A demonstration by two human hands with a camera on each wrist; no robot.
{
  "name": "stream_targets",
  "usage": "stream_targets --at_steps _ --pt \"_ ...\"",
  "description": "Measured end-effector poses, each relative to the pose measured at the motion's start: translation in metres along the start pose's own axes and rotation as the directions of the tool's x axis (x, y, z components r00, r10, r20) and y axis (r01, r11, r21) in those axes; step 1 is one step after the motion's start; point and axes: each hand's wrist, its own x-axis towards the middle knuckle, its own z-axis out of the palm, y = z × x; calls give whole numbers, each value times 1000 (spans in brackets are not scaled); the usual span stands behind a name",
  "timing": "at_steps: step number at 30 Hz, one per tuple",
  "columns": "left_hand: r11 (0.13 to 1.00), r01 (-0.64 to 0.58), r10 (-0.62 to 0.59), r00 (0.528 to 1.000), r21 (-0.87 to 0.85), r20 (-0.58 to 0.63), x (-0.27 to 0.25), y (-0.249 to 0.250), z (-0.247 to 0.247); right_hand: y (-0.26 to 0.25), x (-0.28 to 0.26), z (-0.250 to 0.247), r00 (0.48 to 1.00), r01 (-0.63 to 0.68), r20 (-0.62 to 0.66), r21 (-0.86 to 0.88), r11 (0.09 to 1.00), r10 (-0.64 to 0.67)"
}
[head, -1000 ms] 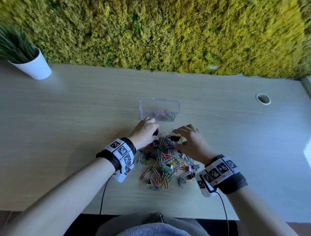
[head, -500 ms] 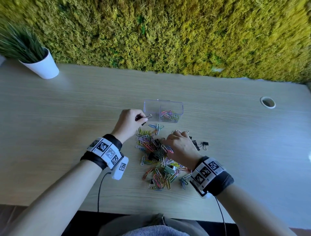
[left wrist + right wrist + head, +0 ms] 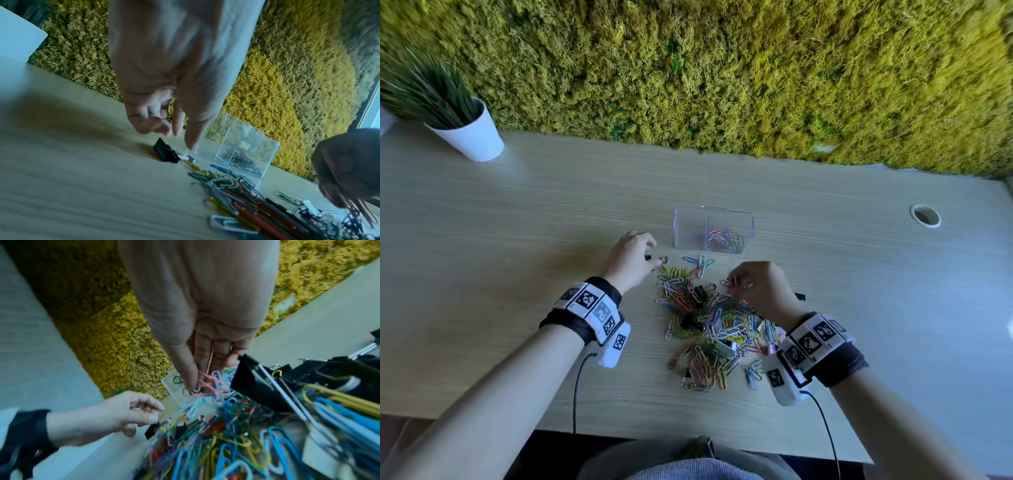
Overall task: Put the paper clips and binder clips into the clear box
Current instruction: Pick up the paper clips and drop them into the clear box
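The clear box (image 3: 714, 228) stands on the wooden desk (image 3: 517, 240) about midway along its length, nearer the back edge, and is split into two compartments. The right compartment holds a small heap of coloured paper clips (image 3: 724, 240); the left one looks bare. One box only.

Just in front of the box, toward the near edge, lies the main pile of paper clips (image 3: 709, 322) in pink, blue, yellow, green and purple, too many and too tangled to count. At least three black binder clips (image 3: 700, 292) sit mixed into it.

The left hand (image 3: 631, 257) hovers low over the desk at the pile's left back corner, palm down, thumb and fingers loosely curled and slightly apart. One small black binder clip (image 3: 165, 153) lies on the desk right under its fingertips; whether they touch it I cannot tell.

The right hand (image 3: 763, 287) is over the pile's right side, wrist raised, fingers pointing down and pressed close together. Its thumb and fingers pinch a pink paper clip (image 3: 207, 384), with several more clips tangled around it.

One white plant pot (image 3: 470, 135) stands at the desk's back left corner, one round cable hole (image 3: 924, 215) toward the back right, with a moss wall (image 3: 722, 75) behind.
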Motion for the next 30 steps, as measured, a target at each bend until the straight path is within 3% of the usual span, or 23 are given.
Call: stream_targets --at_steps 4,7,10,14,17,21,26,30 --pt "994 -109 109 994 8 -7 -5 12 0 4 5 -6 997 -69 -34 160 985 75" --pt "984 -181 179 977 3 115 -10 25 6 0 11 -15 993 -55 -87 232 971 77" --pt "973 -229 217 944 22 247 -18 38 21 -17 20 -28 986 4 -157 358 934 56" --pt "939 -304 244 919 162 309 -25 52 34 -40 40 -48 949 149 -316 420 895 -9" --pt "925 -324 263 922 196 284 -28 58 37 -45 59 -50 925 167 -380 374 912 -13" --pt "928 -315 257 927 198 273 -29 58 39 -39 72 -38 936 124 -351 251 960 -29" --pt "929 -321 278 934 183 224 -35 55 40 -30 59 -31 931 176 -339 85 981 -137" --pt "915 -370 341 923 160 178 -36 54 39 -25 40 -19 908 295 -308 -19 955 -286"
